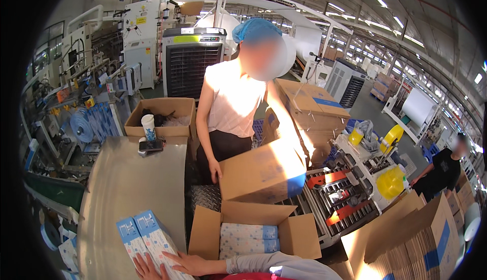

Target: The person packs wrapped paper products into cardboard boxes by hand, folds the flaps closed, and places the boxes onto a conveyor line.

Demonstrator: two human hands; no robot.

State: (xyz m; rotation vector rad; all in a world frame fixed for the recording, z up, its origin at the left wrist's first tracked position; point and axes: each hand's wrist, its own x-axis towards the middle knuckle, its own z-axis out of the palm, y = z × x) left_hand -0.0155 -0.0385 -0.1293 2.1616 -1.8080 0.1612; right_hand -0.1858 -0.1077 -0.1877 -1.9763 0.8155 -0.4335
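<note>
Two long packs (156, 232), white with small prints and blue ends, lie side by side on the metal table. My left hand (146, 268) is on the near part of the left pack, its fingers spread. From the right, my right hand (189, 264) reaches across to the right pack, fingers stretched out against it. Just right of the packs stands an open cardboard box (205, 229), flaps folded out. Similar patterned packs (248, 238) lie inside it in rows. My right forearm crosses in front of the box.
A co-worker in a blue hair cover handles a closed carton (258, 173) beyond my box. The metal table (137, 178) holds a cup (148, 126) and a dark phone-like object. A roller conveyor with a taping machine (350, 188) is at right; flattened cartons (411, 249) stand near right.
</note>
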